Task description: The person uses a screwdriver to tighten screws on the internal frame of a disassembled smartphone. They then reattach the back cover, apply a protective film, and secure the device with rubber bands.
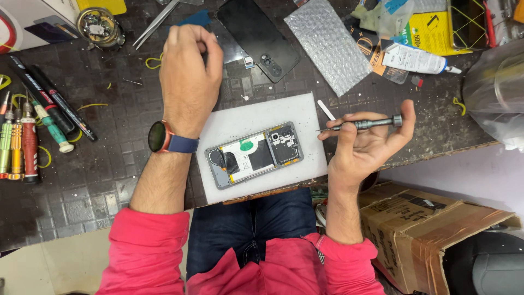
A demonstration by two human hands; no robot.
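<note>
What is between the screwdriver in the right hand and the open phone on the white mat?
Nothing visible. The right hand holds the screwdriver level, its tip pointing at the open phone on the white mat. Only bare mat lies between them. The left hand is farther back, over the dark table.

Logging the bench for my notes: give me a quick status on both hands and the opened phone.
Right hand holds precision screwdriver, off the phone. Left hand closed, raised beyond the white mat. Opened phone flat on mat, nothing covering it.
</note>
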